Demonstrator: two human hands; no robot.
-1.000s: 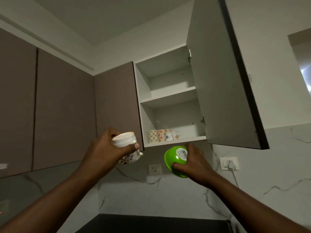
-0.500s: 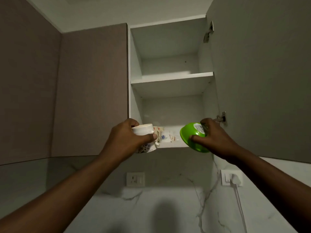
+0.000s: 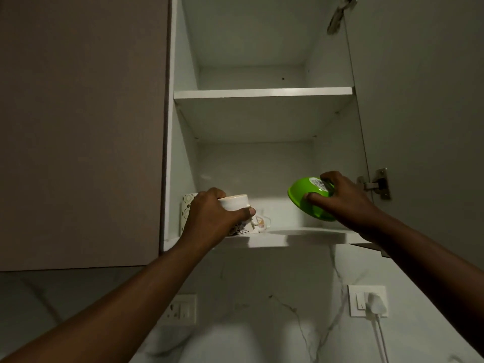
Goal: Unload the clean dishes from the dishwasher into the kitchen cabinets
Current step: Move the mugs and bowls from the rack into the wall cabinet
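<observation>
My left hand point(image 3: 212, 218) grips a white patterned mug point(image 3: 237, 204) at the left front of the open cabinet's bottom shelf point(image 3: 301, 238). The mug's base sits at or just above the shelf; which one, I cannot tell. My right hand point(image 3: 343, 199) holds a green bowl point(image 3: 305, 199), tilted with its labelled bottom facing up and right, above the right side of the same shelf. Behind my left hand stand a dotted mug point(image 3: 186, 208) and a small printed cup point(image 3: 262, 222), both partly hidden.
The cabinet's upper shelf point(image 3: 262, 92) holds nothing that I can see. The open door point(image 3: 424, 113) hangs on the right with its hinge point(image 3: 377, 184) close to my right hand. A closed brown door point(image 3: 81, 127) is on the left. Wall sockets point(image 3: 182, 309) and a plugged charger point(image 3: 375, 303) lie below.
Both hands have moved up and into the cabinet opening. The mug has reached the bottom shelf's left side and the green bowl now hovers over its right side. The view has come closer.
</observation>
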